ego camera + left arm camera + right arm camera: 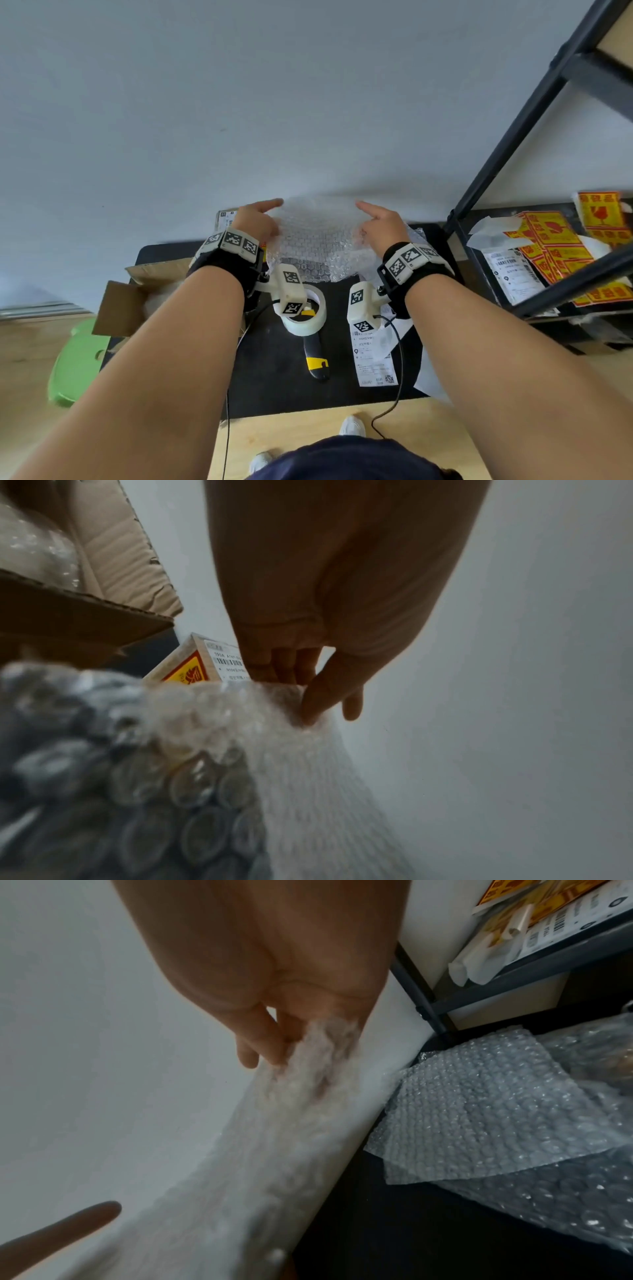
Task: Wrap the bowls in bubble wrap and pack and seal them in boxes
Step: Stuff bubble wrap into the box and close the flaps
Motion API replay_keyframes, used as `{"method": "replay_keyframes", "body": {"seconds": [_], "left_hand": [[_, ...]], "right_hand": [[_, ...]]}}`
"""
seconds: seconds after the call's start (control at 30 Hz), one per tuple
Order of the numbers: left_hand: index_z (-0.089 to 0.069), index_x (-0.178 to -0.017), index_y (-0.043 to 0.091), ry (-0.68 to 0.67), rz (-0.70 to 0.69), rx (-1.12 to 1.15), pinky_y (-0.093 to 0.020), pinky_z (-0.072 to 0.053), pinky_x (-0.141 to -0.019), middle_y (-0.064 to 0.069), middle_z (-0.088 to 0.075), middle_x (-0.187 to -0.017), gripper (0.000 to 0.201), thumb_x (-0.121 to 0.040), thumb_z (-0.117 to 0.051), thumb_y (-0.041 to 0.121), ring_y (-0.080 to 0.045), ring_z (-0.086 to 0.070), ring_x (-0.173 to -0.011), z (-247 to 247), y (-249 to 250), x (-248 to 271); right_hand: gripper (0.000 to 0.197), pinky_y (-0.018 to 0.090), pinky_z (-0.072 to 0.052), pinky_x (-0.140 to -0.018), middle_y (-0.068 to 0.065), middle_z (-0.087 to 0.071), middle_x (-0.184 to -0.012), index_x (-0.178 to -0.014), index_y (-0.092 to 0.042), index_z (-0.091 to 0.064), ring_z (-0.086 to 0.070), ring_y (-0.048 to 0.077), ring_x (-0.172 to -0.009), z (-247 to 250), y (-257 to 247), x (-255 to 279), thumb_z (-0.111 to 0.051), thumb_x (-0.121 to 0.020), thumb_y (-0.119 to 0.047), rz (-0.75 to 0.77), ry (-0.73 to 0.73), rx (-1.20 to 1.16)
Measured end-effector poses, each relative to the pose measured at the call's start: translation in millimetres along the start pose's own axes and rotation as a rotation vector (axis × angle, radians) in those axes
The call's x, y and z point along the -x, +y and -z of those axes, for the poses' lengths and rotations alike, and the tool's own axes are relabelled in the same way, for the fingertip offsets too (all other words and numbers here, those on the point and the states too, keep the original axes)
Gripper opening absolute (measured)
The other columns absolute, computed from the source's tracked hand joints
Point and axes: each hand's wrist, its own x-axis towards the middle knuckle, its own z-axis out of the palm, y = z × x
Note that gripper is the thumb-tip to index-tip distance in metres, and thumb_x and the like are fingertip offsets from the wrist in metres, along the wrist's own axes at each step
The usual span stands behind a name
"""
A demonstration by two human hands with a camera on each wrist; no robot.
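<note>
Bubble wrap sheet (315, 236) hangs between my hands. My left hand (255, 219) and right hand (383, 224) each pinch an upper corner, index fingers straight.

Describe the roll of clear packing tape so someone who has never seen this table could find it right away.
Start at the black mat covering the table. At its centre, just nearer the person than the sheet of clear bubble wrap held up by both hands, lies the roll of clear packing tape, partly behind a wrist camera. It is the only ring there, mounted on a black-and-yellow-handled dispenser.
</note>
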Motion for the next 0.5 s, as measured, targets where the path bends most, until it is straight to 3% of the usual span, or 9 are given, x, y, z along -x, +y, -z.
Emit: {"method": "replay_keyframes", "body": {"seconds": [0.07,0.1,0.13,0.2,0.27,0.33,0.4,0.5], "left_hand": [[-0.067,-0.120,0.015,0.020,0.004,0.047,-0.019,-0.054,-0.067,-0.004,-0.070,-0.094,0.043,-0.089,-0.051,-0.010,-0.012,-0.060,-0.070,4,-3,4],[-0.069,-0.115,0.011,0.040,0.004,0.052,-0.012,-0.051,-0.058,-0.004,-0.069,-0.087,0.036,-0.089,-0.052,-0.008,-0.009,-0.057,-0.064,5,-6,4],[-0.070,-0.112,0.008,0.056,-0.006,0.048,-0.009,-0.047,-0.052,-0.005,-0.067,-0.084,0.032,-0.089,-0.053,-0.007,-0.007,-0.055,-0.061,7,-8,4],[-0.070,-0.107,0.004,0.065,-0.017,0.068,-0.006,-0.043,-0.045,-0.003,-0.065,-0.078,0.030,-0.088,-0.050,-0.009,-0.006,-0.052,-0.059,10,-14,2],[-0.071,-0.106,0.002,0.094,-0.022,0.070,-0.009,-0.043,-0.047,0.000,-0.063,-0.074,0.031,-0.088,-0.048,-0.010,-0.007,-0.052,-0.059,14,-17,0],[-0.070,-0.105,0.004,0.110,-0.039,0.029,-0.015,-0.042,-0.050,-0.003,-0.066,-0.080,0.026,-0.089,-0.052,-0.005,-0.009,-0.051,-0.060,17,-19,-2],[-0.069,-0.106,0.009,0.123,-0.077,-0.090,-0.020,-0.040,-0.051,-0.006,-0.064,-0.085,0.021,-0.093,-0.053,0.005,-0.012,-0.049,-0.059,21,-20,0],[-0.068,-0.103,0.011,0.096,-0.104,-0.351,-0.026,-0.044,-0.060,-0.009,-0.065,-0.091,0.021,-0.097,-0.048,0.018,-0.020,-0.055,-0.069,25,-19,2]], "right_hand": [[0.050,0.012,-0.047,-0.082,0.004,-0.058,-0.133,-0.138,-0.015,-0.054,-0.065,0.008,-0.095,-4,-2,4,-0.044,-0.093,0.004,-0.004,-0.002,0.060],[0.048,0.014,-0.042,-0.090,0.004,-0.058,-0.135,-0.136,-0.014,-0.056,-0.060,0.013,-0.111,-5,-2,6,-0.044,-0.093,0.003,-0.006,0.006,0.091],[0.046,0.013,-0.041,-0.087,0.002,-0.058,-0.135,-0.133,-0.014,-0.059,-0.058,0.013,-0.113,-6,-1,8,-0.043,-0.094,0.004,-0.010,0.018,0.123],[0.043,0.007,-0.041,-0.073,0.001,-0.064,-0.128,-0.125,-0.014,-0.065,-0.059,0.009,-0.101,-10,4,11,-0.045,-0.092,0.005,-0.009,0.040,0.157],[0.037,0.008,-0.041,-0.067,0.002,-0.069,-0.114,-0.119,-0.013,-0.068,-0.060,0.010,-0.093,-14,7,13,-0.048,-0.093,0.003,0.010,0.059,0.167],[0.029,0.010,-0.040,-0.056,0.001,-0.069,-0.098,-0.111,-0.012,-0.070,-0.058,0.012,-0.081,-20,8,15,-0.048,-0.095,-0.001,0.018,0.082,0.178],[0.022,0.018,-0.043,-0.062,0.002,-0.066,-0.094,-0.102,-0.011,-0.069,-0.058,0.018,-0.082,-26,6,16,-0.048,-0.097,-0.006,0.028,0.106,0.197],[0.023,0.030,-0.043,-0.075,0.014,-0.066,-0.098,-0.102,0.003,-0.063,-0.058,0.027,-0.088,-30,-1,17,-0.047,-0.098,-0.013,0.023,0.150,0.189]]}}
